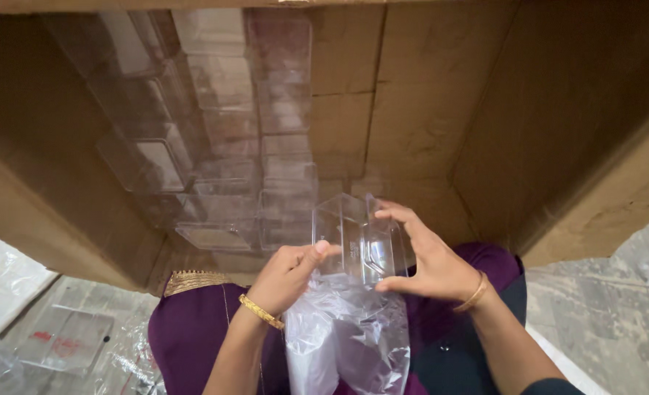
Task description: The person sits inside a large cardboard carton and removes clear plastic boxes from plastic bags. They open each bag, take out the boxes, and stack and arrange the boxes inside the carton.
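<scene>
Cardboard box [427, 110]: a big brown box lies open toward the person and fills the upper part of the view; its floor and side walls are bare on the right half.
Stacks of containers [222, 139]: rows of clear plastic containers, nested one into another, lie inside the box along its left wall and reach to its front edge.
Purple cloth [193, 329]: it covers the person's lap under the front edge of the box, with a golden border near the left side.
Plastic bag [354, 336]: a thin clear bag stands on the lap between the two forearms, and its open mouth is just below the hands.
Clear container [354, 238]: one small clear plastic container, held upright over the mouth of the bag, in front of the box's front edge.
Left hand [288, 274]: it grips the left side of the clear container, thumb pressed on its wall; a golden bangle is on the wrist.
Right hand [430, 256]: it grasps the right side of the clear container, fingers over the top edge and thumb below.
</scene>
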